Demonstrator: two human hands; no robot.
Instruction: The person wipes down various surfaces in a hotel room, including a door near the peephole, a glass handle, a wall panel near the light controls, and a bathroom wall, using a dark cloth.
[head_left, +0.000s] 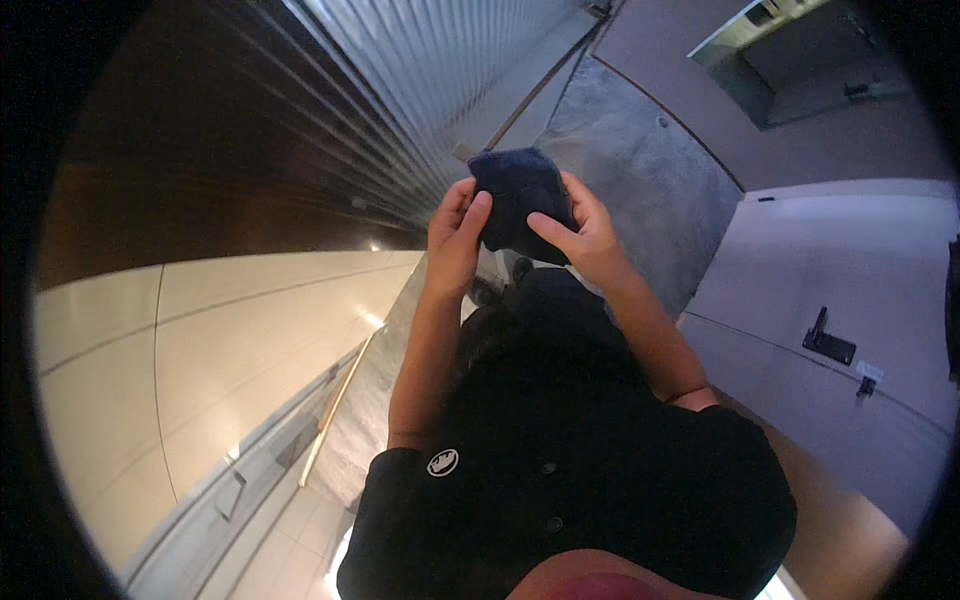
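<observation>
A dark, folded piece of cloth is stretched between my two hands, out in front of my black shirt. My left hand grips its left edge, with the thumb lying on top. On the right side my right hand holds the other edge, its thumb pressed on the cloth's face. The fingers beneath the cloth are partly hidden. Below it, my dark shoes show dimly on the floor.
A ribbed translucent panel rises ahead on the left, beside a dark surface. Cream wall panels stand at left. On the right are a pale door with a black handle and a recessed niche. The floor is grey.
</observation>
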